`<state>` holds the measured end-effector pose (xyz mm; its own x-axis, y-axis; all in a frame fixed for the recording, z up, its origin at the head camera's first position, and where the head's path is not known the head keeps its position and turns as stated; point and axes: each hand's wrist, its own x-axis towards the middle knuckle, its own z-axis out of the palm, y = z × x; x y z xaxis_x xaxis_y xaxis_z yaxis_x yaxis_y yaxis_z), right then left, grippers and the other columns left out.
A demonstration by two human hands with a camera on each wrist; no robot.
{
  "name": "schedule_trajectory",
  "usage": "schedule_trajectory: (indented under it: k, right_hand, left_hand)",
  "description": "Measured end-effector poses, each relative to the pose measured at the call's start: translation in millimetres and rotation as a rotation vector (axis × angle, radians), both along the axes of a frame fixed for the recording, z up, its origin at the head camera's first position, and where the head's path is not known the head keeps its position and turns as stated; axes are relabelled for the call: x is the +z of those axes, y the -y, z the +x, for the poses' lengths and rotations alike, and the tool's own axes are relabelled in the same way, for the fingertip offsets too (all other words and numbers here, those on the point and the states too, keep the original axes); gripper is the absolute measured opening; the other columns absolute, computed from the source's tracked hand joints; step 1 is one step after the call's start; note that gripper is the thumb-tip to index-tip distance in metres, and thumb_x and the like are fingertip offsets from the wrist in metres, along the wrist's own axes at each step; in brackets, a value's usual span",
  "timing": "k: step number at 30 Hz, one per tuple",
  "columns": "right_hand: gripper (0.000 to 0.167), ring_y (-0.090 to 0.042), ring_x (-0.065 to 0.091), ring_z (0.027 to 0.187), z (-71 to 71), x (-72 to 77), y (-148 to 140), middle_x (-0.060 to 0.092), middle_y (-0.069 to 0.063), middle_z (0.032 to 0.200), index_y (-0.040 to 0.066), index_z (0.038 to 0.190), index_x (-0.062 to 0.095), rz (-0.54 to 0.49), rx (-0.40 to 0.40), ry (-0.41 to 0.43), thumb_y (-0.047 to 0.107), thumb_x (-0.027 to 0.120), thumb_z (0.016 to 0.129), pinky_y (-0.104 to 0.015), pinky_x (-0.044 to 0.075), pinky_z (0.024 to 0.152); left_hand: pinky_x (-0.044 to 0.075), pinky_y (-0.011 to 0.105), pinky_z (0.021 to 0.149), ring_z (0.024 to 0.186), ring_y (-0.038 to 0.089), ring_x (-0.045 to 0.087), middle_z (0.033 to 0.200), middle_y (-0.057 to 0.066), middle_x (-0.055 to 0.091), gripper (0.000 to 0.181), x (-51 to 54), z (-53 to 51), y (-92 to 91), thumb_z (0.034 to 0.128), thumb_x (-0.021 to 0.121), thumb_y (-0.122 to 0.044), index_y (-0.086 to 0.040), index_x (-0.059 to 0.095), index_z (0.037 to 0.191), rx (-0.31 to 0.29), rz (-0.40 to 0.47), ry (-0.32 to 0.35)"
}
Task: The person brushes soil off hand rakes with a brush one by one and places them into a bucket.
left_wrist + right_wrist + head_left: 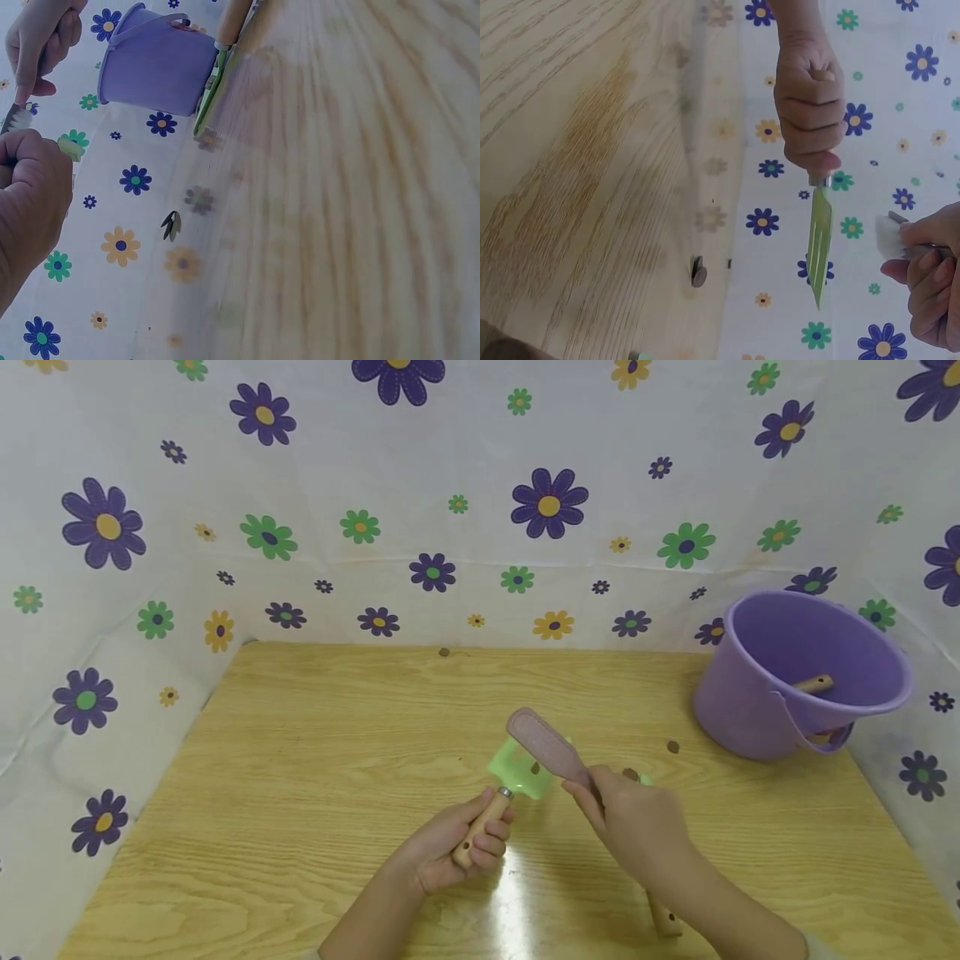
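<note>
My left hand grips the wooden handle of a small garden hand fork, whose light-green head points away from me. Slots run along that head in the right wrist view, and a brown spot shows on it in the head view. Fingers curled, my right hand holds a scrub brush with a pinkish-grey back by its handle. Pale bristles face the fork in the right wrist view. From above, the brush overlaps part of the green head; whether they touch I cannot tell.
A second green tool with a wooden handle lies on the table under my right forearm, partly hidden. At the back right stands a purple bucket with a wooden handle inside. Small brown bits dot the table. Flowered cloth hangs behind.
</note>
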<state>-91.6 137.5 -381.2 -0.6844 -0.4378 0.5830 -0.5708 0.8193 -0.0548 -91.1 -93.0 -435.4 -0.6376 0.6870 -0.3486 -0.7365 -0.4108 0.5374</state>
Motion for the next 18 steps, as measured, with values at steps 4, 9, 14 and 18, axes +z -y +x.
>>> schedule_trajectory:
  k: [4,9,14,18]
  right_hand:
    - [0.064,0.000,0.027,0.038,2.4,1.8,4.4,0.042,0.008,0.048,0.008,0.067,0.054,0.029,0.018,0.039,0.051,0.020,0.101,-0.011,0.018,0.033]
    - [0.063,0.000,0.026,0.037,3.3,1.5,7.2,0.039,0.008,0.047,0.011,0.064,0.050,0.081,0.029,0.042,0.049,0.016,0.102,-0.011,0.018,0.032]
    - [0.055,0.001,0.020,0.039,4.6,-0.7,8.5,0.035,0.011,0.047,0.013,0.063,0.048,0.118,0.021,0.079,0.049,0.031,0.101,-0.011,0.014,0.033]
    - [0.040,0.002,0.019,0.041,6.2,-1.5,9.9,0.034,0.011,0.047,0.013,0.065,0.053,0.164,0.021,0.172,0.039,0.055,0.094,-0.011,0.014,0.034]
  left_hand:
    - [0.035,0.006,0.045,0.052,-0.003,0.044,0.071,-0.007,0.048,0.036,1.0,-0.2,-1.6,0.1053,0.023,-0.033,-0.005,0.045,0.099,-0.006,0.013,0.010]
    - [0.035,0.005,0.046,0.053,-0.003,0.045,0.072,-0.007,0.049,0.035,1.9,-0.3,-1.8,0.1051,0.025,-0.033,-0.006,0.045,0.099,-0.012,0.039,0.022]
    - [0.036,0.005,0.047,0.055,-0.002,0.046,0.073,-0.006,0.049,0.034,2.3,-0.6,-1.3,0.1049,0.026,-0.034,-0.005,0.043,0.100,-0.018,0.067,0.024]
    - [0.036,0.005,0.047,0.055,-0.002,0.046,0.074,-0.006,0.049,0.034,3.0,-1.1,-1.0,0.1048,0.026,-0.034,-0.005,0.044,0.100,-0.021,0.065,0.021]
